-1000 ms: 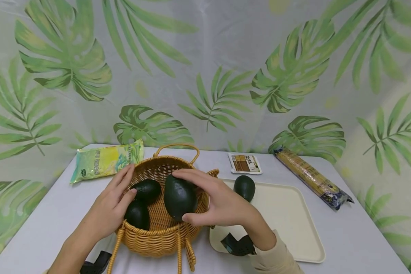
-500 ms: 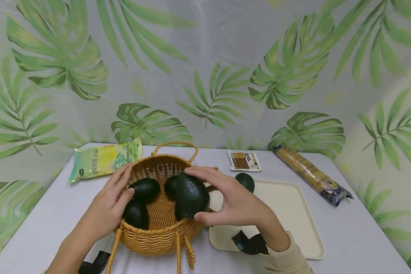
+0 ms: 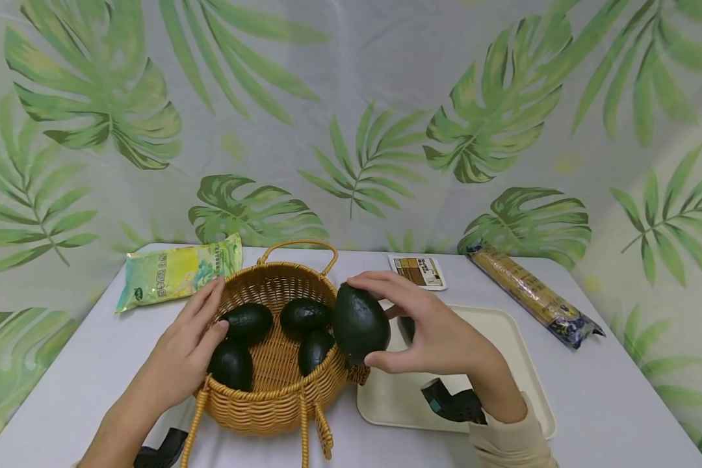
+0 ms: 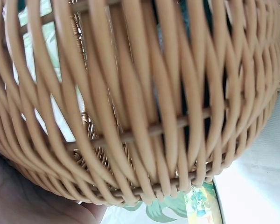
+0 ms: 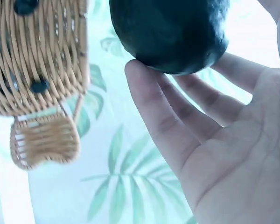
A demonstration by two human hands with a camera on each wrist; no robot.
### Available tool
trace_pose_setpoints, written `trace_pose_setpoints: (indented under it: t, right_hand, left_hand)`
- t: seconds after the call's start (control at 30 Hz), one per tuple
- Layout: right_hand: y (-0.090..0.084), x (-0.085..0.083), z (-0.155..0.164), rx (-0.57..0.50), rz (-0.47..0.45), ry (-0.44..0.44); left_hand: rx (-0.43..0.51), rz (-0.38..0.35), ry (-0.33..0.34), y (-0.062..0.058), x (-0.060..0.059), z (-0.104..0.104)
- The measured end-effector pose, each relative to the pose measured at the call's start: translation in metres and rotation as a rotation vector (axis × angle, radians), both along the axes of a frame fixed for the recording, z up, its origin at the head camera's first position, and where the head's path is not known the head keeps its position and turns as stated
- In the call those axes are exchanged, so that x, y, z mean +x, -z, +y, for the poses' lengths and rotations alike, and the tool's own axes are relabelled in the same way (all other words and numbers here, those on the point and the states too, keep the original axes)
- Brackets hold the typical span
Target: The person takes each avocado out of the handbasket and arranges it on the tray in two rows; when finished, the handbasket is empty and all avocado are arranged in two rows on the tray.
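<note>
My right hand (image 3: 439, 328) grips a dark green avocado (image 3: 361, 324) between thumb and fingers, just above the right rim of a wicker basket (image 3: 263, 416). In the right wrist view the fingertips touch that avocado (image 5: 168, 32), the basket side (image 5: 42, 56) being apart at left. My left hand (image 3: 178, 357) holds the basket's left rim, its thumb over the edge and its fingers along the outside. Several avocados (image 3: 305, 316) lie inside at left and right. The left wrist view shows mostly the woven wall (image 4: 144, 107), with part of the hand at lower left.
A cream tray (image 3: 503, 390) stands right of the basket; another avocado (image 3: 406, 329) on it is mostly hidden behind my right hand. Behind are a green-yellow packet (image 3: 175, 273), a small white-brown packet (image 3: 424, 273) and a long golden package (image 3: 526, 292). Basket handles (image 3: 304, 244) stick out.
My right hand has moved right with its avocado, from over the basket's inside to its right rim, uncovering two avocados there. My left hand stays on the basket.
</note>
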State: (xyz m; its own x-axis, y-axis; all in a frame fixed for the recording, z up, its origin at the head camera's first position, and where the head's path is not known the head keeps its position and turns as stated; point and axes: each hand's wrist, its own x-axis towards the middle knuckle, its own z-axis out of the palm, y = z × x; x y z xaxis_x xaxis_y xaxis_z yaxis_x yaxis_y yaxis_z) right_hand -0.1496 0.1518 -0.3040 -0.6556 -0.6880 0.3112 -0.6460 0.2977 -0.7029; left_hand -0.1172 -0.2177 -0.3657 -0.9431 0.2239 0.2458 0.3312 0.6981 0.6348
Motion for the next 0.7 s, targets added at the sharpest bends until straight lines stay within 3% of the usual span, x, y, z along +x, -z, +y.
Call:
trace_pose_setpoints:
  t: [0.7]
  right_hand:
    - [0.004, -0.021, 0.073, 0.070, -0.014, 0.164]
  left_hand:
    - [0.005, -0.014, 0.006, -0.001, 0.001, 0.001]
